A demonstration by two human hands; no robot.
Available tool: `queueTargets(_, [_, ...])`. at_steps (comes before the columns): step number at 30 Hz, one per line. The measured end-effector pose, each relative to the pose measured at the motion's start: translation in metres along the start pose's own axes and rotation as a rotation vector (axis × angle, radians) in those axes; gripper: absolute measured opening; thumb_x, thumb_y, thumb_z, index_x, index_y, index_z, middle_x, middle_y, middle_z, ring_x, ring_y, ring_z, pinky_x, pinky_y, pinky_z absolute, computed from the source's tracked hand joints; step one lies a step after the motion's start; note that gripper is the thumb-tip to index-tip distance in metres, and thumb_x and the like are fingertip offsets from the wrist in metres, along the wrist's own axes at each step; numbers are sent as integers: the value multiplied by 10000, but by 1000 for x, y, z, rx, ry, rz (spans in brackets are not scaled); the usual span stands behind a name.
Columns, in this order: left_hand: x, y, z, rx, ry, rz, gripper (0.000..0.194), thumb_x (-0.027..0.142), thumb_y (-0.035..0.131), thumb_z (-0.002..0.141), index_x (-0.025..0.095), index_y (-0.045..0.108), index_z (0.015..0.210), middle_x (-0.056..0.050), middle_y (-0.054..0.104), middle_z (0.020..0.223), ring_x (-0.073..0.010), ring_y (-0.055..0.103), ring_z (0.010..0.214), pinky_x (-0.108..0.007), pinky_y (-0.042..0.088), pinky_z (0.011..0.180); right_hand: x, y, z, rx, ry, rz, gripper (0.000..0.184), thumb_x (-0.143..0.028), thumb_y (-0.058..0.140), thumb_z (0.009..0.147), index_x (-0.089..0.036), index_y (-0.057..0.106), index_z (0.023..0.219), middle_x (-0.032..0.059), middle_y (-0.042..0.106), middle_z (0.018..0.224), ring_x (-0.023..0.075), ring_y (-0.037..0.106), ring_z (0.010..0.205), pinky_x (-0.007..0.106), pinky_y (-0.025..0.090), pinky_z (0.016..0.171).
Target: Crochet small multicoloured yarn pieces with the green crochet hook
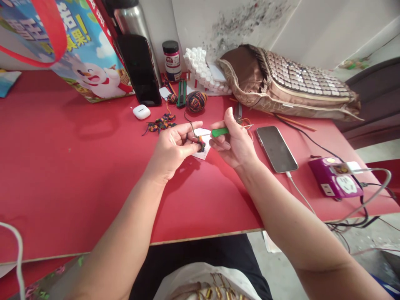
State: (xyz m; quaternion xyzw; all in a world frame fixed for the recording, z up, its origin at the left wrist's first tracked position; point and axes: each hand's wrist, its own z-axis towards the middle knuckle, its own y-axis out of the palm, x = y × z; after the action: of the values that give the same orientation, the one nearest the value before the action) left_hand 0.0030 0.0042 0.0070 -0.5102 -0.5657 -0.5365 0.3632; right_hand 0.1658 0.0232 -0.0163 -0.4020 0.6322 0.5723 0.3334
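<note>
"Crochet hook (pixel 219 132) first: where do you have it on the head feed?"

"I have it in the right hand (pixel 236 141), clamped among the fingers, thumb tip sticking up. Metal shows past both ends of the green handle."

"And the left hand (pixel 171 148)?"

"I see thumb and fingers together, pinching a small multicoloured crochet piece (pixel 201 144) over the red tabletop (pixel 93 179). The hook's tip is at that piece; I can't tell whether it sits in a loop."

"Yarn?"

"A dark strand (pixel 189 118) runs between the left hand and the yarn ball (pixel 196 101) beyond it. A longer crocheted piece (pixel 161 123) lies just past that hand. White paper (pixel 203 155) shows behind the work; I can't judge whether they touch. Right of the right hand lies a smartphone (pixel 277 149), cable plugged in."
</note>
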Motion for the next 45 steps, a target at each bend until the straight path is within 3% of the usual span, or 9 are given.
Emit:
queueTargets(9, [1, 0, -1, 53, 54, 38, 493, 127, 888, 588, 159, 869, 1079, 5, 718, 805, -155, 656, 791, -334, 553, 822, -5, 5, -4, -14, -7, -18, 603, -794, 780, 864, -217, 726, 699, -89, 436, 460, 46, 243, 394, 265, 257, 424])
queueTargets(20, [2, 2, -1, 103, 70, 40, 468, 134, 869, 588, 161, 859, 1056, 37, 652, 748, -142, 633, 765, -313, 529, 789, -5, 3, -6, 2, -115, -84, 628, -794, 781, 862, -202, 735, 659, -56, 489, 502, 52, 304, 427, 273, 272, 439])
queueTargets(31, [0, 2, -2, 44, 53, 116, 486, 140, 837, 617, 149, 851, 1103, -13, 746, 833, -185, 679, 815, -337, 553, 802, -7, -7, -1, -24, -131, -134, 648, -839, 718, 883, -247, 757, 621, -63, 415, 455, 60, 267, 385, 297, 248, 418])
queueTargets(38, [0, 2, -3, -1, 26, 124, 552, 137, 830, 611, 129, 844, 1162, 17, 698, 776, -148, 647, 742, -295, 512, 719, -16, -17, 1, -10, -197, -160, 526, -694, 757, 948, -265, 763, 643, -65, 366, 425, 81, 283, 381, 305, 267, 424])
queueTargets(45, [1, 2, -3, -46, 18, 107, 538, 129, 817, 595, 140, 855, 1132, 15, 693, 773, -133, 611, 712, -274, 471, 663, -20, -15, -2, 41, -215, -231, 639, -791, 751, 894, -243, 708, 568, -59, 356, 426, 82, 322, 387, 301, 255, 421])
